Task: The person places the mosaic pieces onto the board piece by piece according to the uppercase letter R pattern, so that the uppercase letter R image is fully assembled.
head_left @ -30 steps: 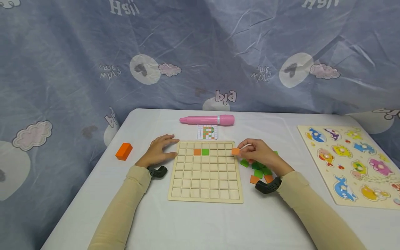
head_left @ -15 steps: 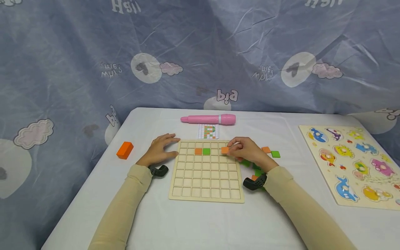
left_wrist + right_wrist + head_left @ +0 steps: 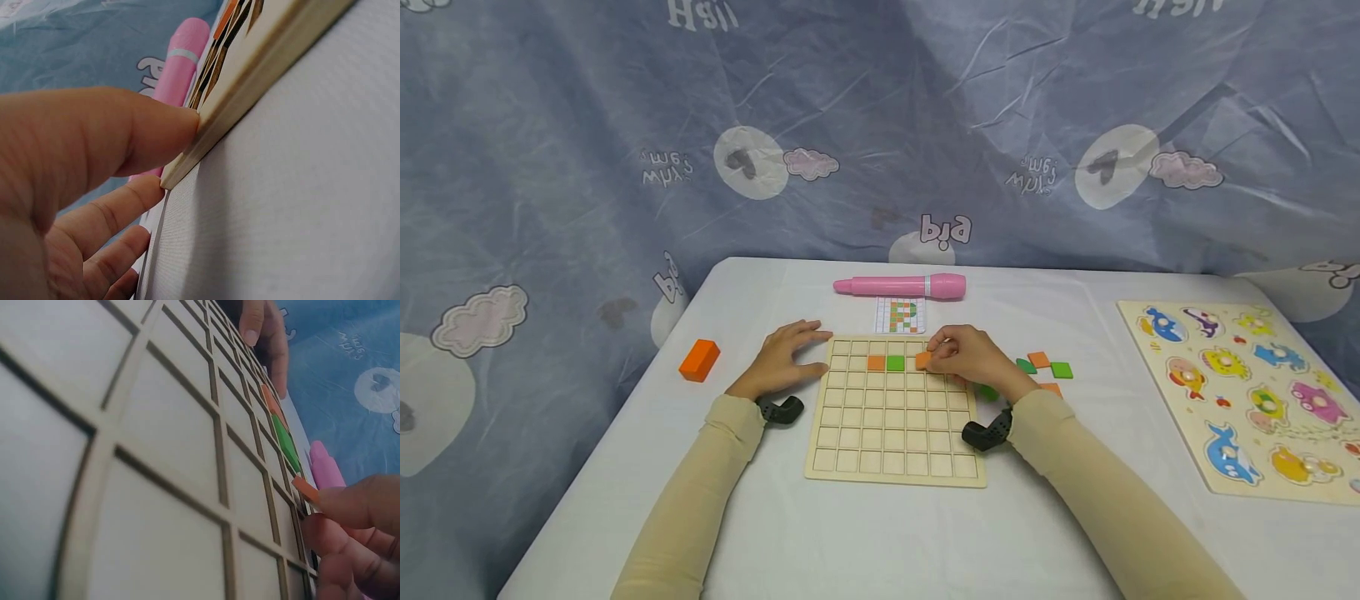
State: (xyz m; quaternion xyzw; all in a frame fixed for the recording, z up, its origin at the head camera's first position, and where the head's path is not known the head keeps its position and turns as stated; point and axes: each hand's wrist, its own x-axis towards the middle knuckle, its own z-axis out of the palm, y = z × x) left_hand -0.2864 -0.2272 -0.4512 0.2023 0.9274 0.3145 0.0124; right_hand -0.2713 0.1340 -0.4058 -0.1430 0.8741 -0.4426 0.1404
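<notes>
- While the right hand (image 3: 966, 354) pinches it between thumb and fingertips, an orange tile (image 3: 922, 361) is held over the far part of a wooden grid board (image 3: 883, 440); whether its edge touches the grid cannot be told.
- Just to its left, a green tile (image 3: 896, 363) sits in the second row from the far edge, with a seated orange tile (image 3: 876, 362) next to it on the left.
- The left hand (image 3: 778, 358) has its fingers spread, thumb against the board's left edge and forefinger at the far left corner; the two hands are apart from each other.
- Beyond the board lies a small gridded card (image 3: 901, 317), its green and orange squares forming what looks like a letter R.
- Behind the card is a pink pen-shaped object (image 3: 898, 287) with a pale band.
- Loose green and orange tiles (image 3: 1062, 370) lie right of the board, partly hidden by the right forearm.
- On the white surface (image 3: 820, 542), an orange block (image 3: 699, 361) lies to the left and an animal-picture puzzle board (image 3: 1191, 425) to the right.
- At the back hangs a blue-grey curtain (image 3: 880, 167); "Hail" reads upright near its top, twice, while words lower down are upside down, one seemingly "me?".
</notes>
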